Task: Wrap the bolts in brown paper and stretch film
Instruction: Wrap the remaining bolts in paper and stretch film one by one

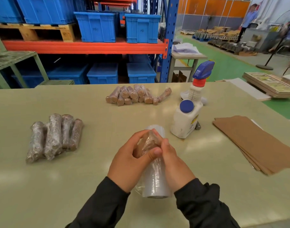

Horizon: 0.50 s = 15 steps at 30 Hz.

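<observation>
Clear stretch film on its roll (155, 180) lay on the table (42, 186) directly beneath the fingers, its near end toward the person. Above it, the left hand (131, 163) and right hand (173, 163) both curled round one paper-wrapped bolt (147, 143), with film already drawn over the brown paper; the left thumb pressed across its lower part. That piece looked to be midway through its film stage. How many turns of film it had, and whether the film was cut from the roll, could not be made out, since the fingers hid most of the bundle.

Left of the fingers lay a finished pile (54, 137), paper plus film. Right of them lay a stack of brown paper sheets (256, 143). Beyond the fingers stood a white bottle (185, 122), with a bare bolt end (198, 126) just showing behind it. Farther still sat a heap of paper-only bundles (137, 94), judged to await film. The count in either pile was unclear.
</observation>
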{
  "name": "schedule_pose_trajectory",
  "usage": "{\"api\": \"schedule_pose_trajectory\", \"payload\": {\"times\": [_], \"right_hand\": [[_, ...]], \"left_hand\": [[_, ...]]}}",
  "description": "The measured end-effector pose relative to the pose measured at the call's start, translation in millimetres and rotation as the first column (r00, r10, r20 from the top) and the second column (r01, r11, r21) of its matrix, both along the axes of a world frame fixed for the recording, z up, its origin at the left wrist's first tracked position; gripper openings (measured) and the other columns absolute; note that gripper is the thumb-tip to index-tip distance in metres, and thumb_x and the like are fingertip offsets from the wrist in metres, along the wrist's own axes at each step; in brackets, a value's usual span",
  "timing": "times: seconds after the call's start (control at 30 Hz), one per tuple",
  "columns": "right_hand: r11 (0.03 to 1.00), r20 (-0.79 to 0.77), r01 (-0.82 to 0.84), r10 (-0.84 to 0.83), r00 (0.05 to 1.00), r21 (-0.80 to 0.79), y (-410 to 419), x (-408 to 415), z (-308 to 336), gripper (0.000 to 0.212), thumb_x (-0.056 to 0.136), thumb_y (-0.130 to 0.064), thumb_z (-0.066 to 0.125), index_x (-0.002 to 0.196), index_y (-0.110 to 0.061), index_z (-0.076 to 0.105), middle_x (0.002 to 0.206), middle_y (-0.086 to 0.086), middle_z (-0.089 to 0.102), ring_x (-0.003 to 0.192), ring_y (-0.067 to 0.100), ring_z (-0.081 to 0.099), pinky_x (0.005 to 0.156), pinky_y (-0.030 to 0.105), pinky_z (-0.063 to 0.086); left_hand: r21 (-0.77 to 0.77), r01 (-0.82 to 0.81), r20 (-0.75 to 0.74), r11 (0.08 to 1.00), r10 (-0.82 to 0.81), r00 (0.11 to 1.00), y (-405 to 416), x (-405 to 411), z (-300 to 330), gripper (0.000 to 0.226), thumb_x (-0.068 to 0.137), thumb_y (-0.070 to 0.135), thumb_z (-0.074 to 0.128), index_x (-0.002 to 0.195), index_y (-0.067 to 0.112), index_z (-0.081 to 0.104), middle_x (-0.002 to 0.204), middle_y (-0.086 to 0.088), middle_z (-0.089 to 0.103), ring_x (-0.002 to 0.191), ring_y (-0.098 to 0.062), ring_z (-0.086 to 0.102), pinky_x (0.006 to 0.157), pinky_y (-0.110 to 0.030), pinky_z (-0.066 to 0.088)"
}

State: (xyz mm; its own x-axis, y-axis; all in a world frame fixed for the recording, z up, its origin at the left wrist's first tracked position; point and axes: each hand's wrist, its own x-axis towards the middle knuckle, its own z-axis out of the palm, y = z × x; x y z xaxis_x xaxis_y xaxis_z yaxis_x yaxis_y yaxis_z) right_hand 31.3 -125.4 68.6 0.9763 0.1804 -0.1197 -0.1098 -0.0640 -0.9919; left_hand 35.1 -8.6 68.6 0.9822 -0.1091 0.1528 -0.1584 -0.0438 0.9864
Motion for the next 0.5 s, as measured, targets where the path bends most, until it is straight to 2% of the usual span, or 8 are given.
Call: {"api": "schedule_pose_trajectory", "payload": {"times": [0.1, 0.17, 0.2, 0.23, 0.3, 0.4, 0.47, 0.5], "right_hand": [[0.997, -0.069, 0.022, -0.016, 0.997, 0.078, -10, 3, 0, 0.033, 0.082, -0.057, 0.040, 0.113, -0.068, 0.035, 0.134, -0.012, 0.048, 0.118, 0.009, 0.052, 0.104, 0.033, 0.041], [0.999, -0.070, 0.028, -0.027, 0.997, 0.021, -16, 9, -5, 0.042, 0.092, -0.037, 0.047, 0.110, -0.072, 0.032, 0.121, -0.014, 0.055, 0.103, 0.006, 0.059, 0.083, 0.017, 0.050], [1.000, -0.066, 0.022, -0.023, 0.998, -0.021, -18, 12, -9, 0.047, 0.092, -0.035, 0.047, 0.115, -0.071, 0.027, 0.119, -0.013, 0.055, 0.101, 0.005, 0.059, 0.073, 0.011, 0.050], [0.998, -0.072, 0.017, -0.020, 0.997, -0.053, -16, 14, -12, 0.051, 0.091, -0.038, 0.047, 0.122, -0.069, 0.022, 0.117, -0.011, 0.054, 0.099, 0.006, 0.059, 0.071, 0.012, 0.049], [0.995, -0.126, 0.017, -0.029, 0.992, -0.096, -15, 16, -16, 0.060, 0.086, -0.046, 0.048, 0.133, -0.062, 0.014, 0.118, -0.008, 0.055, 0.101, 0.015, 0.059, 0.088, 0.026, 0.048], [0.997, -0.177, 0.035, -0.047, 0.983, -0.073, -15, 19, -18, 0.056, 0.084, -0.046, 0.053, 0.130, -0.059, 0.024, 0.130, 0.001, 0.052, 0.112, 0.026, 0.055, 0.103, 0.042, 0.039], [0.998, -0.139, 0.054, -0.057, 0.989, -0.031, -13, 16, -18, 0.045, 0.083, -0.043, 0.057, 0.113, -0.065, 0.032, 0.130, 0.000, 0.051, 0.110, 0.022, 0.057, 0.102, 0.038, 0.042], [0.996, -0.087, 0.067, -0.072, 0.994, -0.061, -11, 13, -18, 0.044, 0.082, -0.043, 0.058, 0.106, -0.069, 0.033, 0.128, -0.003, 0.049, 0.107, 0.015, 0.057, 0.100, 0.028, 0.044]], "left_hand": [[-0.024, -0.067, -0.020, 0.997, 0.066, 0.998, -1, 1, -9, 0.027, 0.069, 0.037, 0.062, 0.096, 0.032, 0.063, 0.083, 0.016, 0.070, 0.075, 0.001, 0.064, 0.067, -0.013, 0.048], [-0.042, -0.093, -0.024, 0.995, 0.092, 0.995, -3, 0, -14, 0.019, 0.076, 0.035, 0.058, 0.091, 0.026, 0.064, 0.069, 0.019, 0.065, 0.059, 0.005, 0.056, 0.056, -0.008, 0.041], [-0.053, -0.104, -0.028, 0.993, 0.103, 0.994, -4, 0, -16, 0.019, 0.077, 0.036, 0.057, 0.090, 0.024, 0.065, 0.067, 0.019, 0.064, 0.058, 0.005, 0.055, 0.055, -0.009, 0.040], [-0.059, -0.114, -0.036, 0.992, 0.112, 0.993, -5, -1, -17, 0.020, 0.078, 0.038, 0.058, 0.090, 0.025, 0.065, 0.070, 0.018, 0.065, 0.061, 0.004, 0.057, 0.057, -0.010, 0.043], [-0.074, -0.131, -0.057, 0.989, 0.127, 0.990, -6, -1, -18, 0.022, 0.078, 0.046, 0.060, 0.088, 0.027, 0.066, 0.077, 0.014, 0.068, 0.070, 0.000, 0.061, 0.063, -0.013, 0.047], [-0.188, -0.120, -0.118, 0.975, 0.099, 0.988, -8, 0, -18, 0.038, 0.068, 0.049, 0.055, 0.093, 0.021, 0.065, 0.079, 0.000, 0.064, 0.074, -0.014, 0.057, 0.070, -0.027, 0.045], [-0.312, -0.135, -0.191, 0.941, 0.078, 0.979, -7, 0, -16, 0.047, 0.066, 0.049, 0.055, 0.098, 0.015, 0.063, 0.085, -0.015, 0.056, 0.080, -0.025, 0.049, 0.073, -0.038, 0.041], [-0.363, -0.163, -0.232, 0.917, 0.081, 0.969, -6, 1, -17, 0.048, 0.067, 0.049, 0.055, 0.098, 0.014, 0.063, 0.086, -0.017, 0.057, 0.081, -0.027, 0.049, 0.072, -0.038, 0.041]]}}
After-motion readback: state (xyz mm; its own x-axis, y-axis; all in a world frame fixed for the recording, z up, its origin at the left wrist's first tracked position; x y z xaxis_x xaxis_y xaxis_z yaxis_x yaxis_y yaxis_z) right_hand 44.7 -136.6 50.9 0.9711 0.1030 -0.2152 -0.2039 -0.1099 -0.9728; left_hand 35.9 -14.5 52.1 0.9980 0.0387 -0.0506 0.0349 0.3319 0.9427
